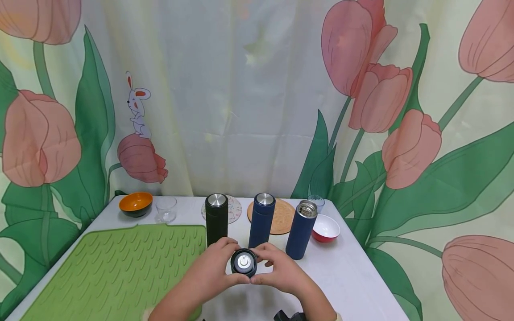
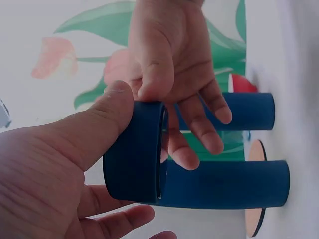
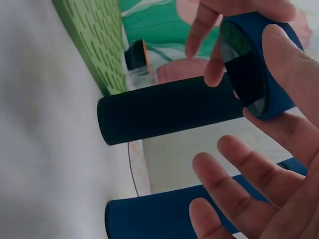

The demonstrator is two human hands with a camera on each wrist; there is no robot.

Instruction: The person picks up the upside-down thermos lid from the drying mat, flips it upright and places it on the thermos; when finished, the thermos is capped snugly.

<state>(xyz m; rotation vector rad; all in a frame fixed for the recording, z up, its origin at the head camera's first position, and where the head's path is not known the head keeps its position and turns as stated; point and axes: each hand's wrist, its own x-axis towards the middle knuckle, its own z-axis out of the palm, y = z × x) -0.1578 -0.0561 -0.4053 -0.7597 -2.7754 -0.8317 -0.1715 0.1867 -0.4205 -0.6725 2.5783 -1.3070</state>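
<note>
A blue bottle lid (image 1: pixel 244 263) is held above the table, turned over so its inner side with a silver centre faces up. Its shiny end (image 3: pixel 244 69) points down in the right wrist view. My left hand (image 1: pixel 217 267) pinches one side with thumb and fingers. From the opposite side my right hand (image 1: pixel 279 269) pinches it too, its other fingers spread. An uncapped blue bottle (image 1: pixel 299 236) shows its steel mouth beyond the right hand. Behind the lid stand a capped blue bottle (image 1: pixel 262 225) and a capped black bottle (image 1: pixel 217 223).
A green ridged mat (image 1: pixel 132 263) covers the table's left side. Behind it are an orange-lined bowl (image 1: pixel 136 204) and a clear glass (image 1: pixel 166 209). Two round coasters lie behind the bottles. At right sit a red-and-white bowl (image 1: pixel 326 228) and another glass (image 1: pixel 317 202).
</note>
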